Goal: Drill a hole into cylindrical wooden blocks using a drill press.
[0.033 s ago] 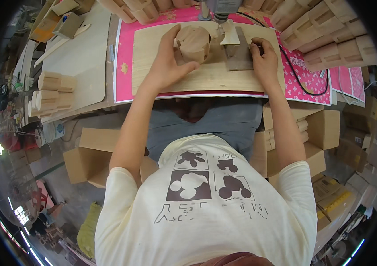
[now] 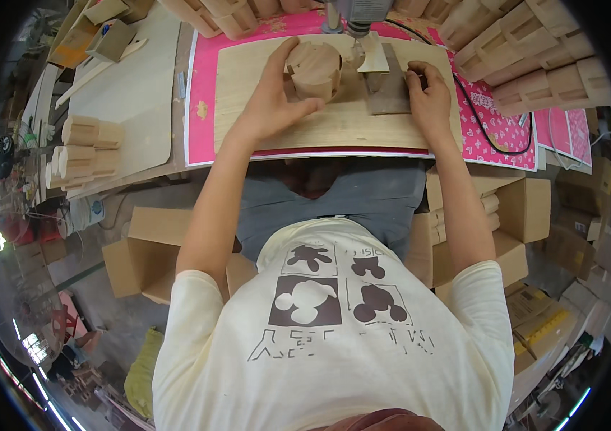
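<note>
while resting on the left half of the pale board [image 2: 255,133], framed by the left hand [image 2: 268,108] with thumb and fingers spread wide: one round wooden block [image 2: 314,68]; cannot tell whether touched. on the board's right half, a dark flat plate [image 2: 391,93]; at its right edge, bent fingers of the right hand [image 2: 429,100], cannot tell whether gripping. under the board, a pink sheet [image 2: 201,136]; at the board's far edge, a grey machine head [image 2: 370,10]; right of the board, a black cable [image 2: 506,152].
</note>
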`<state>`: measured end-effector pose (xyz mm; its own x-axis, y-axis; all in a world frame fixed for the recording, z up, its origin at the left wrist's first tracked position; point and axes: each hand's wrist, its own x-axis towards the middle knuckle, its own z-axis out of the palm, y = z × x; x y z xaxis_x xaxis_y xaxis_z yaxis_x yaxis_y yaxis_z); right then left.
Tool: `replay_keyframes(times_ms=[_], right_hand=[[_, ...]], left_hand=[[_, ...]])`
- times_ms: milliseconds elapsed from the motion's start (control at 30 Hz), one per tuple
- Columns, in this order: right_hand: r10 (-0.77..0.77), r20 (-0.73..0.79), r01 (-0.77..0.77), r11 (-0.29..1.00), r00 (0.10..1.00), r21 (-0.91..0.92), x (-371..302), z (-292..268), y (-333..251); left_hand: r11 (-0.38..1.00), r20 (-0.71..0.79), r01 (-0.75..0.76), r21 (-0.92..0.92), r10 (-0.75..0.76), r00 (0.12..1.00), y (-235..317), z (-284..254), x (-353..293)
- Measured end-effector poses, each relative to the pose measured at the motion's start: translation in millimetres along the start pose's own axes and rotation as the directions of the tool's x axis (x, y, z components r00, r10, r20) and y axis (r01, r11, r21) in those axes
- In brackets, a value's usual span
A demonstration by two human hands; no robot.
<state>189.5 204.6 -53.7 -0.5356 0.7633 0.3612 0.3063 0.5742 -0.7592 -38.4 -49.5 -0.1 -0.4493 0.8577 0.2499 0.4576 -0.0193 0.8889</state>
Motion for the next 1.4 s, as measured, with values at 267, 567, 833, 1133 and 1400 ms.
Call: replay_keyframes(times_ms=[267,567,833,1133,1400], right_hand=[[0.022,0.001,-0.022,0.999,1.0,-0.044,-1.0,0.6,-1.2],[0.015,0.014,-0.014,0.998,1.0,-0.067,-0.8,0.4,-0.3],[0.036,0.027,-0.034,0.997,0.999,-0.066,-1.3,-0.3,0.7],[0.043,0.019,-0.041,0.997,0.999,-0.068,-1.7,-0.3,-1.4],[0.001,0.012,-0.001,1.0,1.0,-0.03,-1.1,2.8,6.0]], left_hand=[[0.984,0.011,0.18,-0.008,-0.179,0.984,-2.5,7.0,19.1],[0.996,-0.175,0.041,0.083,-0.026,0.984,-21.0,44.4,31.9],[0.969,-0.199,0.056,0.24,-0.008,0.98,-7.7,57.5,30.1],[0.998,-0.073,0.057,0.04,-0.054,0.996,-11.2,50.1,35.3],[0.997,-0.234,-0.005,0.075,0.022,0.972,-15.6,68.4,36.1]])
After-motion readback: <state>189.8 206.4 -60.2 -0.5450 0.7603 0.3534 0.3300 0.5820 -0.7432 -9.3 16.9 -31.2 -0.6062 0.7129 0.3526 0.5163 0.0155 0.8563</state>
